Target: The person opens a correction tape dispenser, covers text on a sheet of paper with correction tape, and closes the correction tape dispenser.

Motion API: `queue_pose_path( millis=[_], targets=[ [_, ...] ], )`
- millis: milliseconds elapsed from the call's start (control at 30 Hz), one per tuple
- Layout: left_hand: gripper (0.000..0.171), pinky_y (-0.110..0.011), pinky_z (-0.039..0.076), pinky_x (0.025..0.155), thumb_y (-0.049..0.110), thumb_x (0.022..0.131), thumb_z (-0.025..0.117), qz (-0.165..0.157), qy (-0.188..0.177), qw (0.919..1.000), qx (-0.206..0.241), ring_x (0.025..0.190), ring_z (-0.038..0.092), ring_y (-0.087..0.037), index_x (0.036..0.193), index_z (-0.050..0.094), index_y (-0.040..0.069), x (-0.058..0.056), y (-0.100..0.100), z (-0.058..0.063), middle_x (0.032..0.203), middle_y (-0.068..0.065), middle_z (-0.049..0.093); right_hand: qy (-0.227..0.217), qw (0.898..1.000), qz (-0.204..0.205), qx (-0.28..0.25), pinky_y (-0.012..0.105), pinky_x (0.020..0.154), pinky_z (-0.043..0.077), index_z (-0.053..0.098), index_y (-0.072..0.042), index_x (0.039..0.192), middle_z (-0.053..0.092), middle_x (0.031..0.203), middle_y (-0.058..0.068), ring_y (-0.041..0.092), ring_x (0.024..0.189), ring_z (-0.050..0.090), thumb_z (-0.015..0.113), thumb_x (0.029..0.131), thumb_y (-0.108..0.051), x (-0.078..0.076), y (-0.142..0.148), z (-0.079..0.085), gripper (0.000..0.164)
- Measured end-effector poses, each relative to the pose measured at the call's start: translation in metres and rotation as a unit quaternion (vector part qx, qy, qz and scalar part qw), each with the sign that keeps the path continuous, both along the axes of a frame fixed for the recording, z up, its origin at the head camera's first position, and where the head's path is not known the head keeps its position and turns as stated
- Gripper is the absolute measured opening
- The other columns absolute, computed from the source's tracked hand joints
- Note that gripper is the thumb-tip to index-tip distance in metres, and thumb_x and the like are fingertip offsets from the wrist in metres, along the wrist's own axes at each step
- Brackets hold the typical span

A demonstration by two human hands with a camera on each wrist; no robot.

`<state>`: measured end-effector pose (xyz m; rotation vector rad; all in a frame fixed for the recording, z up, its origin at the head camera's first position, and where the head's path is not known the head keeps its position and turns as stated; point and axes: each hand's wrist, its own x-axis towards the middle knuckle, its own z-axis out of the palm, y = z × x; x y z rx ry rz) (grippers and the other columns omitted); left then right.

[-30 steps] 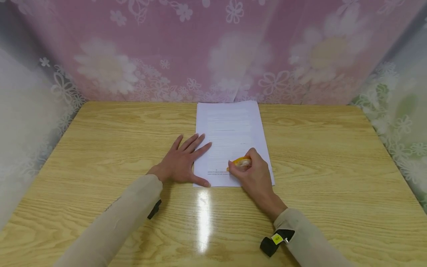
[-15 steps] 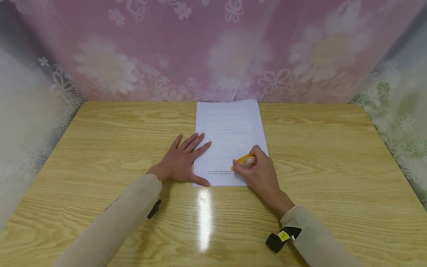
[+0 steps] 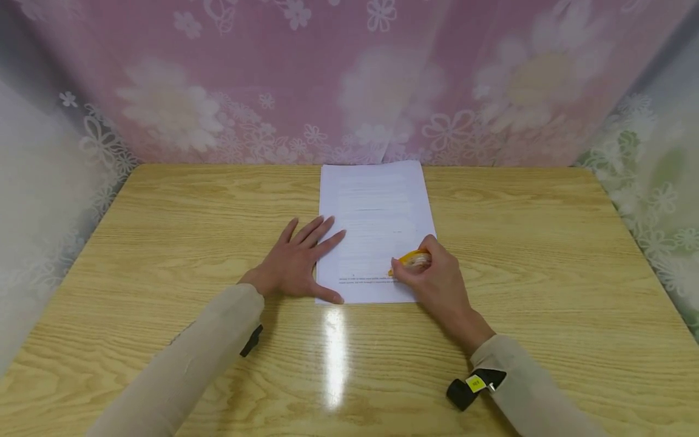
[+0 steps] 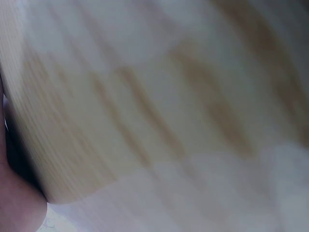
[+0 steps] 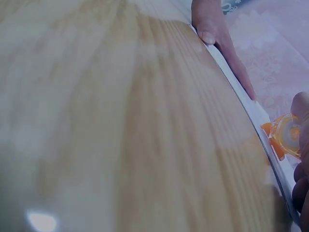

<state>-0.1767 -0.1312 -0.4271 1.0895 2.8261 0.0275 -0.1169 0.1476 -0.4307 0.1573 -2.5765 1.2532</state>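
A stack of white printed paper (image 3: 377, 188) lies on the wooden table, with two dark text lines near its lower edge and fainter, whitened lines above. My left hand (image 3: 297, 264) rests flat across the paper's left edge, fingers spread. In my right hand (image 3: 439, 282) I grip an orange correction tape dispenser (image 3: 416, 260), its tip down at the text lines. The right wrist view shows the dispenser (image 5: 287, 135) with its clear round casing at the paper's edge, partly covered by my fingers. Only a bit of my left hand (image 4: 21, 200) enters the left wrist view.
The wood-grain table (image 3: 218, 194) extends to both sides of the paper. Behind it hangs a pink floral curtain (image 3: 306, 79), close to the paper's far edge. Each sleeve carries a black wrist device (image 3: 464, 393).
My right hand has slid to the right along the text lines with the correction tape dispenser. My left hand has stayed in place on the paper.
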Motion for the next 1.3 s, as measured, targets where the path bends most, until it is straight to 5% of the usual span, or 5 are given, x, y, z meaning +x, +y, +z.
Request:
queue_pose_path(
  millis=[433,567,800,1300],
  targets=[
    [0.119,-0.054,-0.003,0.111,0.098,0.060,0.030,0.001,-0.008,1.0000,0.001,0.145,-0.007,-0.020,0.155,0.004,0.029,0.000,-0.003,-0.001,0.160,-0.002,-0.004,0.000,1.000,0.001,-0.031,0.022,0.044,0.037,0.045,-0.008,0.087,0.054,0.066,0.003,0.014,0.052,0.047,0.079,0.080,-0.025,-0.002,0.011,-0.001,0.038],
    [0.120,-0.054,-0.003,0.111,0.098,0.060,0.031,0.003,-0.004,1.0000,0.001,0.145,-0.006,-0.020,0.155,0.005,0.030,0.000,-0.003,-0.002,0.160,-0.001,-0.004,0.011,0.999,0.030,-0.039,0.023,0.044,0.038,0.046,-0.007,0.087,0.051,0.066,0.003,0.014,0.053,0.046,0.079,0.080,-0.025,0.000,0.004,0.004,0.039],
    [0.120,-0.054,-0.005,0.111,0.098,0.059,0.029,0.001,-0.011,0.9999,0.001,0.144,-0.009,-0.019,0.155,0.003,0.031,0.000,0.000,-0.005,0.160,0.000,-0.006,-0.003,0.999,0.033,-0.029,0.023,0.045,0.038,0.044,-0.008,0.085,0.051,0.063,0.001,0.012,0.053,0.046,0.078,0.080,-0.025,0.001,-0.001,-0.001,0.039],
    [0.120,-0.054,-0.004,0.111,0.098,0.060,0.032,0.002,-0.001,1.0000,0.007,0.145,-0.006,-0.020,0.155,0.006,0.030,-0.001,0.000,-0.002,0.160,-0.002,-0.003,0.040,0.998,0.048,0.016,0.025,0.043,0.039,0.043,-0.009,0.079,0.051,0.066,0.002,0.013,0.055,0.047,0.080,0.076,-0.021,-0.004,-0.002,0.000,0.039]
  ],
)
